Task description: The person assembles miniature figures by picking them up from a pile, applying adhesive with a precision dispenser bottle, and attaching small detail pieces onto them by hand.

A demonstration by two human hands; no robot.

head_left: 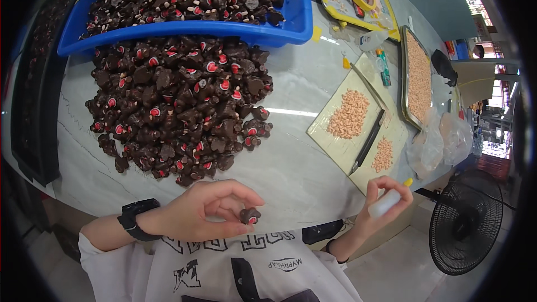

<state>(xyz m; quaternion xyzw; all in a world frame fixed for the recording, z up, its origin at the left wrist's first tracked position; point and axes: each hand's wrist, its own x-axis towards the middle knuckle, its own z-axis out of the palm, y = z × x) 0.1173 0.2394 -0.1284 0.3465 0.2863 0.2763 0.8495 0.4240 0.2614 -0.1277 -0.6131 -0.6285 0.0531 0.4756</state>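
Note:
My left hand (196, 211) is above the table's near edge, its thumb and fingers closed on a small dark brown figure (249, 216) with a red and white spot. Farther right, my right hand (371, 219) is wrapped round a small white bottle (384, 204); a yellow tip shows just beyond the fingers. Beyond my left hand spreads a large heap of similar brown figures (179, 100), many with red and white spots. Near my right hand is a pale board (330, 106) bearing two piles of tiny peach-coloured pieces (348, 114) and black-handled tweezers (369, 141).
A blue tub (302, 17) full of brown figures stands at the back, and a black tray (39, 106) runs along the left. To the right lie a tray of peach pieces (417, 75), plastic bags (442, 142) and a yellow-rimmed tray (358, 21). A black fan (465, 223) stands beside the table.

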